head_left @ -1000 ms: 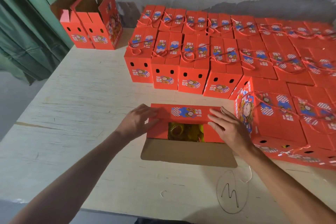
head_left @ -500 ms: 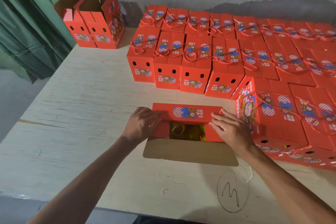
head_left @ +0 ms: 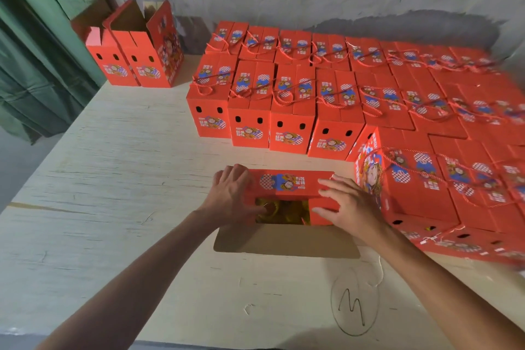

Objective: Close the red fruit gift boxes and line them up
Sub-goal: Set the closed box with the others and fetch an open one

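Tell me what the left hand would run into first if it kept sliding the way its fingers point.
The left hand points away from the person, toward the back. Past the bare pale wooden table, it would likely meet the front row of closed red cardboard gift boxes first, though depth is hard to judge.

Open box (head_left: 289,193) sits before the closed rows (head_left: 284,111); two boxes (head_left: 133,60) apparently open, far left.

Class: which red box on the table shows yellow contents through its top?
The box under both hands, nearest the camera: its brown flap lies open.
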{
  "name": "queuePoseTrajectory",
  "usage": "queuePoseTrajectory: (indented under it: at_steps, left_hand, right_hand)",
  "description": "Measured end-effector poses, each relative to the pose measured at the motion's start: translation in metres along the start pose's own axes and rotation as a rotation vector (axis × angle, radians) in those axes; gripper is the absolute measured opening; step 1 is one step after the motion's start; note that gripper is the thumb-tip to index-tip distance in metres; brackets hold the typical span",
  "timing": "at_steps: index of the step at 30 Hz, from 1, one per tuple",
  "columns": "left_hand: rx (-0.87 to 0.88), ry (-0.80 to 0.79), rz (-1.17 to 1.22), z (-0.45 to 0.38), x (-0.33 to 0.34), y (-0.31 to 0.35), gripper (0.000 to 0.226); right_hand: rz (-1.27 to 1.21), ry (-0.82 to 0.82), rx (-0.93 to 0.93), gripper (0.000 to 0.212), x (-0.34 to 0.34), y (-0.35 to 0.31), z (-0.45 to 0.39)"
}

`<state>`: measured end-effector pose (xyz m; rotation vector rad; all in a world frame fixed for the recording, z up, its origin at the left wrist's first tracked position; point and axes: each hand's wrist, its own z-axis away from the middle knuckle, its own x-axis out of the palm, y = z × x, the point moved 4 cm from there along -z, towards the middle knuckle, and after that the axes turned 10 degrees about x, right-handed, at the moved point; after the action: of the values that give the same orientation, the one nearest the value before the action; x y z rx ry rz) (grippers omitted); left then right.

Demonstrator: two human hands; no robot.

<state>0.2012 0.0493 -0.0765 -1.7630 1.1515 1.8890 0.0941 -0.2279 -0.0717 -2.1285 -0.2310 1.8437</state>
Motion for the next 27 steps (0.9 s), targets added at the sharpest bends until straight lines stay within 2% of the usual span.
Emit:
queuePoseTrajectory:
  at_steps: [4,6,8,11,13,16,19,23,25,27]
  left_hand:
    - [-0.048,-0.055,0.08,-0.002,0.017,0.005,0.061]
    - [-0.056,-0.054,0.098,-0.001,0.019,0.005,0.052]
    - [-0.055,-0.057,0.107,0.001,0.018,0.005,0.045]
    - [-0.042,-0.04,0.097,0.002,0.019,0.004,0.032]
    - [-0.046,-0.013,0.157,0.002,0.018,0.004,0.031]
    - [-0.039,0.097,0.321,0.01,0.016,0.001,0.023]
    - [-0.011,0.282,0.456,0.03,0.011,-0.008,0.013]
    - [0.012,0.416,0.427,0.054,0.005,-0.013,0.008]
    - [0.063,0.425,0.351,0.061,0.002,-0.016,0.011]
    - [0.161,0.341,0.238,0.069,0.002,-0.017,0.03]
  right_hand:
    - [0.229,-0.058,0.075,0.073,0.006,-0.023,-0.008]
    - [0.287,-0.116,0.128,0.078,0.012,-0.031,-0.01]
    - [0.233,-0.097,0.152,0.068,0.014,-0.034,-0.007]
    - [0.095,0.023,0.164,0.047,0.011,-0.031,-0.001]
    - [0.075,0.066,0.147,0.042,0.01,-0.029,0.001]
    - [0.029,0.039,0.091,0.042,0.011,-0.023,0.006]
    - [-0.106,-0.003,0.046,0.036,0.013,-0.012,0.014]
    - [-0.386,-0.023,0.073,0.024,0.01,0.002,0.025]
    - [-0.392,-0.04,0.023,0.016,0.003,0.009,0.031]
    - [-0.334,-0.11,-0.047,0.042,-0.002,0.017,0.039]
